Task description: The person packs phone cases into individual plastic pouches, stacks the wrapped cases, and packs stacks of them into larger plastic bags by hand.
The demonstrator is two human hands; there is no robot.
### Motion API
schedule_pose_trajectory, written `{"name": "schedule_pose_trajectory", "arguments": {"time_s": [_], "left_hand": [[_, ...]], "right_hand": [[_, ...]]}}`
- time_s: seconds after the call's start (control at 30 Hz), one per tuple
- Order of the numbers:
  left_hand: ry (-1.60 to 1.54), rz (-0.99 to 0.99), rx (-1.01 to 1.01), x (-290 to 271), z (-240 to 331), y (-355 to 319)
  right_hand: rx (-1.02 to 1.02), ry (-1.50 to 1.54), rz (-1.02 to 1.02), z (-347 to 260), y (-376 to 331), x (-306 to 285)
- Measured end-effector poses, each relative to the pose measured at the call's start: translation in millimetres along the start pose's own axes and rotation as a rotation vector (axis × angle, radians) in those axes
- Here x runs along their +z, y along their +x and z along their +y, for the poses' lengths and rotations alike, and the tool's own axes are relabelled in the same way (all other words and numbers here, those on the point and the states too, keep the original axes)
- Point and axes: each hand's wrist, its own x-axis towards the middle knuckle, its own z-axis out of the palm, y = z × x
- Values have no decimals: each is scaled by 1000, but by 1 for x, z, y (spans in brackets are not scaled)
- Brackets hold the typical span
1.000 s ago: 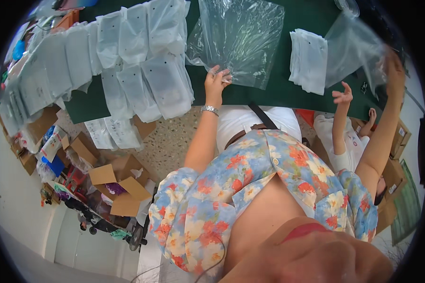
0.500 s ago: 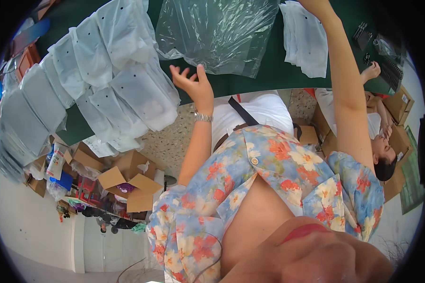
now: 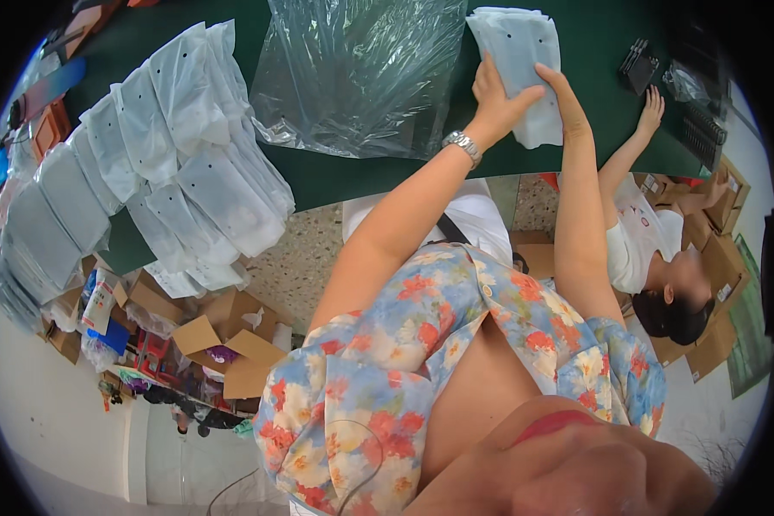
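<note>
A stack of frosted, translucent plastic bags (image 3: 514, 47) with small dark holes lies at the far side of the green table, right of centre. My left hand (image 3: 497, 105) holds its left edge, thumb across the top and fingers along the side. On the opposite edge my right hand (image 3: 569, 101) grips the stack, its thumb on top and the other fingers mostly hidden. A large clear plastic bag (image 3: 361, 77) lies crumpled just left of my hands. Further left, overlapping rows of more frosted bags (image 3: 185, 95) cover the table.
A co-worker (image 3: 641, 224) sits at the right, one hand on the green table (image 3: 387, 179). Black ridged parts (image 3: 638, 67) lie near that hand. Open cardboard boxes (image 3: 232, 335) stand on the floor at the left, with further boxes (image 3: 709, 335) behind the co-worker.
My left hand has swung right from beside the clear bag to the stack. My right hand has come back nearer and taken its right edge. The co-worker's hand has opened flat.
</note>
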Motion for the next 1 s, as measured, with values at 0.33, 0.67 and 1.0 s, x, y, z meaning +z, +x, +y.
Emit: {"name": "schedule_pose_trajectory", "arguments": {"time_s": [0.33,0.67,1.0], "left_hand": [[358,181,191,18,14,44],[1065,618,288,-91,-38,-79],[-660,312,196,-87,58,-133]], "right_hand": [[181,296,-181,-43,61,-47],[-723,14,-108,-22,-69,-13],[-346,-170,-512,-9,-57,132]]}}
